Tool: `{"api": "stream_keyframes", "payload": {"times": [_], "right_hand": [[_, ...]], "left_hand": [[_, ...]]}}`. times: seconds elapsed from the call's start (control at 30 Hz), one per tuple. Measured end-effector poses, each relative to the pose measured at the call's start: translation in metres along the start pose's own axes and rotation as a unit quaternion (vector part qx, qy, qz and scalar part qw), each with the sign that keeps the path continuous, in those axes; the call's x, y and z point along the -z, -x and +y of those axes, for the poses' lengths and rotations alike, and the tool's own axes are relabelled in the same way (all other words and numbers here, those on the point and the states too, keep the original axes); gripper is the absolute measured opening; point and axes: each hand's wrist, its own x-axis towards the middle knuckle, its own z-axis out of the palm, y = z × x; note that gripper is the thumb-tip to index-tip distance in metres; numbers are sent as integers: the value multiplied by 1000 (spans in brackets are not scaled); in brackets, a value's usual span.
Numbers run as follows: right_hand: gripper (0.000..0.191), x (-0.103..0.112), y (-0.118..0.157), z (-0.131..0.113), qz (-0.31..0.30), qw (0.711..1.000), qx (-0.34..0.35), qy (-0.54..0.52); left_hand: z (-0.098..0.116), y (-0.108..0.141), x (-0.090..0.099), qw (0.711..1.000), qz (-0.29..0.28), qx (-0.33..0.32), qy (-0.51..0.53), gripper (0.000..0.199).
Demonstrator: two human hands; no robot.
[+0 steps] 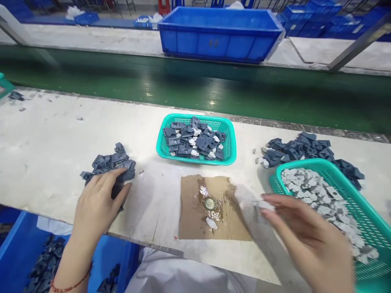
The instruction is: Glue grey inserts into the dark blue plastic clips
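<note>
My left hand lies over a pile of dark grey-blue plastic parts at the left. Its thumb and fingers are apart and touch the pile; what lies under the palm is hidden. Between the thumb and fingertips of my right hand is a small white piece, slightly blurred. That hand hovers between a piece of brown cardboard and a green basket of white pieces. On the cardboard are a wet, shiny smear, a small round disc and another white piece.
A green basket of dark parts, some with white pieces, stands behind the cardboard. More dark parts are heaped at the right. Beyond the table runs a green belt, with a large blue crate behind. Blue bins sit below left.
</note>
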Motion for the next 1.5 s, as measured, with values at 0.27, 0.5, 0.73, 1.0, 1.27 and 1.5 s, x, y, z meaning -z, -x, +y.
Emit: {"api": "stream_keyframes", "payload": {"times": [0.27, 0.5, 0.73, 1.0, 1.27, 1.5], "right_hand": [[10, -55, 2, -12, -145, 977, -4, -158], [10, -52, 0, -20, -183, 972, 116, -94], [13, -56, -4, -27, -230, 959, 167, -1], [10, -47, -4, -20, -188, 972, 20, -141], [15, -60, -7, -29, -135, 922, -100, -350], [15, -66, -5, -34, -155, 929, -68, -329]], "left_hand": [[8, -5, 0, 1000, 5, 20, 14, 31], [64, 2, -5, 895, -34, 148, 419, 15], [109, 3, -20, 686, -205, 231, 659, 27], [125, 7, -32, 661, -207, 189, 696, 18], [128, 10, -44, 798, -140, 31, 585, 25], [127, 11, -43, 823, -145, -7, 549, 25]]}}
